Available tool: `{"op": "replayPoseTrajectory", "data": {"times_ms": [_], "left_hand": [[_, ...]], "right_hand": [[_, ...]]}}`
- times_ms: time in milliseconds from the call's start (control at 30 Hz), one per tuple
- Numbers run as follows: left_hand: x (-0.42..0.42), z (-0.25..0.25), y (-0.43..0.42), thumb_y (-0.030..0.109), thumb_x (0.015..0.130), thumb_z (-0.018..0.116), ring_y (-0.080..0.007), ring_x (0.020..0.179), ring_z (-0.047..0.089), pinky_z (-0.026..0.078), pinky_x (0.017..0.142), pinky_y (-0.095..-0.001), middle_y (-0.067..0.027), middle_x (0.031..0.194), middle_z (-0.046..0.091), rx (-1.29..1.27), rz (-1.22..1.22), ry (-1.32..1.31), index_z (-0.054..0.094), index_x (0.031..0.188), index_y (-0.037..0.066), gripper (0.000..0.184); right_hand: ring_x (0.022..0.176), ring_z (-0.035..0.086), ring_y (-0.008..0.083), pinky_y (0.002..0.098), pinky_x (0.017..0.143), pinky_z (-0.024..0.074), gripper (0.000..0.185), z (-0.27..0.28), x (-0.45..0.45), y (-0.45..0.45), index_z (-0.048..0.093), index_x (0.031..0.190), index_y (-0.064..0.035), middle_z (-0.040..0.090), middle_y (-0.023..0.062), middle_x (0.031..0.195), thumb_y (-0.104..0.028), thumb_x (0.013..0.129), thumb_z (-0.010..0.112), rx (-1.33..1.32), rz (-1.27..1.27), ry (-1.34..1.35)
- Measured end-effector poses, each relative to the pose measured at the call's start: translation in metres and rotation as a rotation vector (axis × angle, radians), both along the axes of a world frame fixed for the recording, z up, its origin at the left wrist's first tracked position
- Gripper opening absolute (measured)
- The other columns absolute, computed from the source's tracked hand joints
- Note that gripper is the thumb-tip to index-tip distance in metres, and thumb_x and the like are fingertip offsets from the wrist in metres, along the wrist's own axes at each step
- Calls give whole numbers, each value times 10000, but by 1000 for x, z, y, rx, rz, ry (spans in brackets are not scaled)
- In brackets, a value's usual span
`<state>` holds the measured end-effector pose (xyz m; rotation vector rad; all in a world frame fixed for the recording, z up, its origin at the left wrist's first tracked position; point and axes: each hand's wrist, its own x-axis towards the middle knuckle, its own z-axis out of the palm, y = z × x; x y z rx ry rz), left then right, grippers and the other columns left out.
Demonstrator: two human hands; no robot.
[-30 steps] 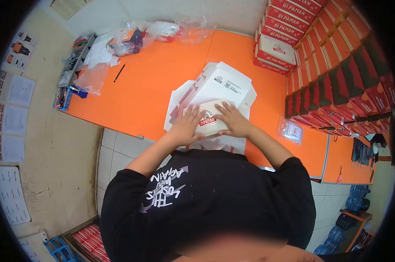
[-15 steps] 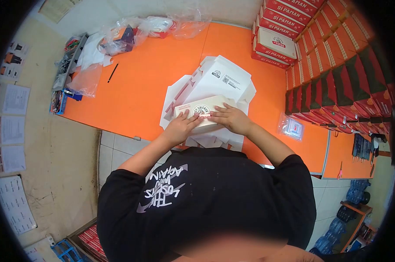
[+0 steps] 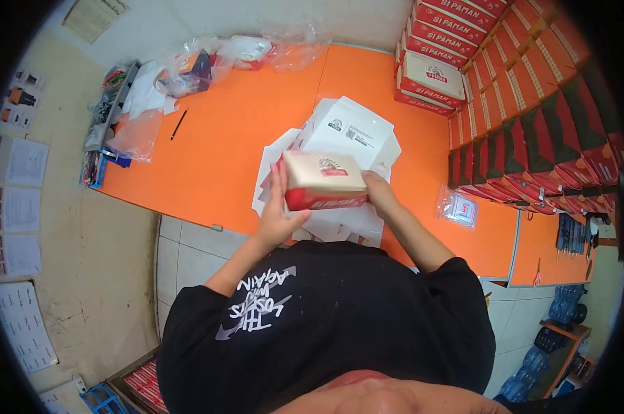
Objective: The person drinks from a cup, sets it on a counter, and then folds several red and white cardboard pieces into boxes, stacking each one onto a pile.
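Observation:
A folded cardboard food box (image 3: 324,181), cream on top with red sides and a printed logo, is held between my two hands and slightly blurred. My left hand (image 3: 279,210) presses its left end, fingers up along the side and thumb at the lower front corner. Around the right end is my right hand (image 3: 380,193), its fingers partly hidden behind the box. Beneath and behind the box lie flat white cardboard box blanks (image 3: 357,131), loosely stacked, with small black print on the upper one.
Stacked red-and-cream boxes (image 3: 433,76) stand at the back right, beside tall rows of red, orange and dark boxes (image 3: 526,155). On the orange table (image 3: 222,152) lie a black pencil (image 3: 179,125), plastic bags (image 3: 295,52), a small clear packet (image 3: 457,208) and pink scissors (image 3: 537,272).
Both hands lay flat on the box's top; now they grip its two ends. The box has tilted so its red front side shows.

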<state>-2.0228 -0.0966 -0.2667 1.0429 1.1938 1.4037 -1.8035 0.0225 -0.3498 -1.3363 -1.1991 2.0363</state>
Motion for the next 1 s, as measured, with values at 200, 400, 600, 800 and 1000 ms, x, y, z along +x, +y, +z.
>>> {"op": "replayPoseTrajectory", "data": {"times_ms": [200, 400, 600, 800, 1000], "left_hand": [[3, 19, 13, 325, 602, 777, -378, 1256, 281, 209, 1038, -446, -295, 1405, 79, 271, 8, 1053, 541, 1111, 70, 616], [6, 24, 28, 222, 570, 812, -363, 1282, 249, 281, 1030, -417, -225, 1372, 176, -32, -205, 44, -105, 1355, 145, 1209], [-1, 97, 10, 278, 479, 856, -333, 1244, 328, 355, 998, -457, -197, 1329, 201, 210, -261, 528, 90, 1400, 146, 1205], [4, 165, -13, 282, 428, 866, -377, 1171, 387, 400, 939, -468, -218, 1284, 250, 341, -258, 1044, 288, 1339, 140, 1089], [5, 149, -8, 334, 503, 826, -337, 1196, 348, 350, 972, -421, -190, 1247, 314, 481, -145, 708, 356, 1296, 81, 956]], "right_hand": [[1114, 493, 263, 381, 896, 412, 388, 29, -33, -5, 497, 1221, -102, 548, 153, 1131, -272, 873, 483, 896, 569, -563], [1260, 337, 327, 415, 936, 398, 564, 129, -23, -6, 373, 1318, -168, 307, 178, 1375, -187, 792, 573, 576, 473, 160], [1184, 443, 318, 389, 896, 425, 375, 203, 4, -24, 586, 1023, -77, 525, 184, 1179, 29, 668, 522, 1173, 465, 42], [903, 617, 342, 357, 777, 485, 433, 246, 23, -34, 628, 1006, -86, 527, 246, 1179, 52, 619, 492, 1450, 545, 70], [1179, 443, 354, 432, 955, 387, 628, 241, -14, -71, 380, 1318, -59, 353, 224, 1349, -98, 736, 613, 1644, 285, 157]]}}
